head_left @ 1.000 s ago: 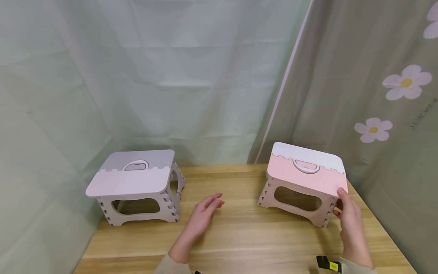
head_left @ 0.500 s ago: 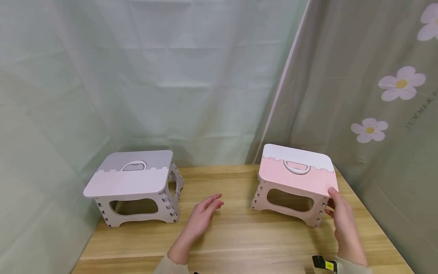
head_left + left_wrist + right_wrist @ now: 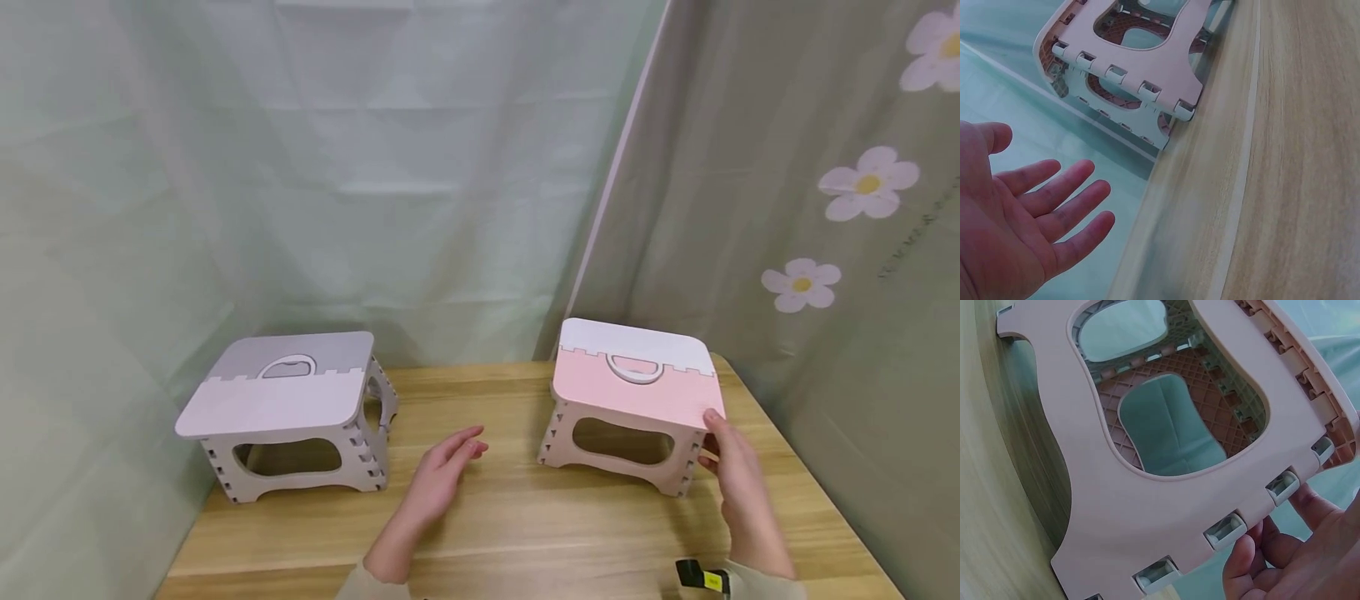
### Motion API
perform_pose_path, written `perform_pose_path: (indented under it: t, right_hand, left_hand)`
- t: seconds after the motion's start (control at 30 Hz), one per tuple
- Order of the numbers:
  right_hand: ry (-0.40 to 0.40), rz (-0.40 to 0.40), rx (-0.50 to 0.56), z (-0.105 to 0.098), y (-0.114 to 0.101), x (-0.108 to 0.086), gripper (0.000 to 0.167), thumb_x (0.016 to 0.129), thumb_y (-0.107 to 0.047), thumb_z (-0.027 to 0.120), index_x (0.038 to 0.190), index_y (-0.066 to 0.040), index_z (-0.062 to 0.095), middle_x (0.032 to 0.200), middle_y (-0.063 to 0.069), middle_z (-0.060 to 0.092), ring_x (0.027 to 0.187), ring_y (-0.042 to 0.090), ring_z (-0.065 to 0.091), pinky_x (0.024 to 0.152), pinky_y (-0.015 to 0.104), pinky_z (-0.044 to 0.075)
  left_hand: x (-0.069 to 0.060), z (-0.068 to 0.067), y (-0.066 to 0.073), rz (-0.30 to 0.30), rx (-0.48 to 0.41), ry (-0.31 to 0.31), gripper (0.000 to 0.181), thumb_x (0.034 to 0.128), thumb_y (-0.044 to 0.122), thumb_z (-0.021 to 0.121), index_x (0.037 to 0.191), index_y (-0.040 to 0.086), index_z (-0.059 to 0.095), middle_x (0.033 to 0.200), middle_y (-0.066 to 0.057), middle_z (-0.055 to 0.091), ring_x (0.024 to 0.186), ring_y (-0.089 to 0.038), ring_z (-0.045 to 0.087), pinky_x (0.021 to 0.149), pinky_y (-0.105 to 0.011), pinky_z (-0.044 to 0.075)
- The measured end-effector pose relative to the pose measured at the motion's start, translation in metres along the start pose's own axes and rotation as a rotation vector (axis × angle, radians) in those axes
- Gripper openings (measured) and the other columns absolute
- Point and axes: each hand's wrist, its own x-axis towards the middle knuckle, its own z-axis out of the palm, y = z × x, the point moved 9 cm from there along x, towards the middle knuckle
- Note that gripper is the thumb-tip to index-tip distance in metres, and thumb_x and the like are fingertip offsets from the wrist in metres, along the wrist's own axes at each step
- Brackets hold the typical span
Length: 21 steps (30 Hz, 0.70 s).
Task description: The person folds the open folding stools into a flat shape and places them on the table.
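In the head view, a pink and white folding stool (image 3: 630,392) stands unfolded on the right half of the wooden table (image 3: 510,533), turned at a slight angle. My right hand (image 3: 742,483) holds its front right corner, thumb on the seat's edge and fingers bent in under it. The right wrist view shows curled fingers (image 3: 1244,569) against the stool's hinged side. My left hand (image 3: 435,483) is held between the two stools, touching neither. Its fingers are spread and relaxed in the left wrist view. A grey and pale pinkish folding stool (image 3: 277,400) stands unfolded at the left.
Pale green curtain (image 3: 450,167) hangs behind the table and along the left. On the right, a grey-green curtain (image 3: 720,208) with printed flowers (image 3: 868,184) runs beside the table's edge. A black device with a yellow label (image 3: 705,577) sits at the right wrist.
My right hand and the pink stool have shifted left across the table, uncovering its back right corner. The whole view has swung slightly right. My left hand looks almost still.
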Motion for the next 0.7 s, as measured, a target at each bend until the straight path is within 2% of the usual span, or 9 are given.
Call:
perform_pose_path:
  t: [0.17, 0.3, 0.47, 0.7]
  right_hand:
    - [-0.014, -0.010, 0.000, 0.004, -0.001, -0.002, 0.075, 0.111, -0.059, 0.036, 0.156, 0.001, 0.041, 0.115, -0.015, 0.054, 0.113, 0.011, 0.048, 0.086, 0.019, 0.046]
    - [-0.038, -0.006, -0.013, 0.009, -0.003, -0.004, 0.079, 0.111, -0.061, 0.035, 0.159, 0.001, 0.039, 0.132, 0.000, 0.052, 0.116, 0.014, 0.047, 0.087, 0.018, 0.046]
    - [-0.067, -0.020, -0.030, 0.016, -0.007, -0.006, 0.082, 0.111, -0.063, 0.034, 0.161, 0.002, 0.036, 0.152, 0.017, 0.042, 0.123, 0.020, 0.045, 0.086, 0.016, 0.046]
    - [-0.112, -0.040, -0.053, 0.030, -0.007, -0.008, 0.082, 0.111, -0.062, 0.035, 0.159, 0.005, 0.038, 0.158, 0.022, 0.040, 0.126, 0.021, 0.046, 0.087, 0.015, 0.047]
  left_hand:
    - [-0.001, 0.000, 0.002, 0.010, -0.002, -0.005, 0.050, 0.1149, 0.043, 0.048, 0.151, 0.010, 0.060, 0.129, -0.006, 0.075, 0.124, -0.029, 0.067, 0.111, -0.060, 0.046]
    - [-0.003, -0.001, 0.007, 0.015, -0.015, -0.003, 0.050, 0.1148, 0.042, 0.048, 0.151, 0.009, 0.060, 0.129, -0.006, 0.074, 0.125, -0.029, 0.067, 0.111, -0.058, 0.046]
    - [-0.003, 0.001, 0.017, 0.034, -0.051, -0.002, 0.050, 0.1149, 0.041, 0.049, 0.151, 0.009, 0.060, 0.131, -0.008, 0.073, 0.127, -0.029, 0.066, 0.109, -0.053, 0.049]
    - [-0.001, 0.014, 0.027, 0.053, -0.094, -0.041, 0.049, 0.1149, 0.037, 0.050, 0.152, 0.006, 0.058, 0.138, -0.012, 0.070, 0.132, -0.033, 0.063, 0.110, -0.054, 0.049]
